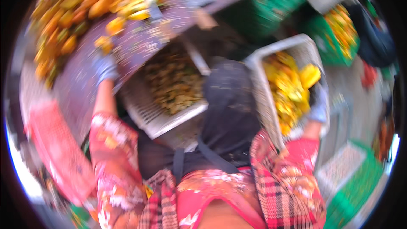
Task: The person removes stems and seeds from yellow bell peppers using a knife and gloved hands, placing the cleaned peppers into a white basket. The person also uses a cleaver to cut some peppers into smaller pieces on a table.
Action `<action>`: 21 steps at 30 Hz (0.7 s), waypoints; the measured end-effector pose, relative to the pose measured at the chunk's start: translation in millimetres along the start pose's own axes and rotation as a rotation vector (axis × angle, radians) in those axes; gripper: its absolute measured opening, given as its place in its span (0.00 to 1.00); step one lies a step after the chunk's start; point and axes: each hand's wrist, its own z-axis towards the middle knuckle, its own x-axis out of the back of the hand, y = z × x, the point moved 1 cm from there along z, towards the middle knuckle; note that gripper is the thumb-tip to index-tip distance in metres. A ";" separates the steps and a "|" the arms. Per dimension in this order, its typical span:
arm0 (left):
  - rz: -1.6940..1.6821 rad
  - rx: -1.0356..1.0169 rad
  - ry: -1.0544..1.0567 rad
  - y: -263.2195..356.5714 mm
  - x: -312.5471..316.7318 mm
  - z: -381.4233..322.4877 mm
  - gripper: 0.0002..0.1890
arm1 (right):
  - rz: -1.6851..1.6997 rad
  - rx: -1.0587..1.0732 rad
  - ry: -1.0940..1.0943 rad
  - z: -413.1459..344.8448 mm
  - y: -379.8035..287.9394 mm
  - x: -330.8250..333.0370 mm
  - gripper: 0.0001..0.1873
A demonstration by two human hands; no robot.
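Observation:
My left hand (106, 65), in a pale blue glove, reaches over the purplish tabletop (78, 73). Its fingertips meet or nearly meet an orange-yellow fruit piece (104, 44); blur hides whether they grip it. Another orange fruit (115, 26) lies just beyond. At my other side, my right hand (318, 103), gloved alike, reaches into the right side of a white plastic crate (259, 70) beside my knee. Yellow cut fruit pieces (289, 84) fill much of this crate. The fingers of that hand are blurred and partly hidden, so their grip does not show.
Whole mango-like fruits (66, 19) heap on the table, next to paler cut pieces (141, 1). Below the table edge, a white crate (162, 127) holds brownish-yellow scraps (175, 92). Green crates (334, 43) stand at right, a pink mesh sack or crate (60, 149) at left.

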 end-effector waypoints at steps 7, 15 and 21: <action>-0.441 0.169 -0.047 2.3 20.7 -11.8 0.20 | -0.394 -0.094 0.134 1.9 17.9 -7.6 0.23; -2.225 0.635 -0.368 30.1 117.6 -59.9 0.19 | -0.142 0.146 -0.509 -36.2 -87.1 -300.7 0.18; -2.246 0.482 -0.395 101.9 176.9 -100.3 0.22 | 0.206 -0.657 -0.893 -58.3 -29.3 -427.1 0.23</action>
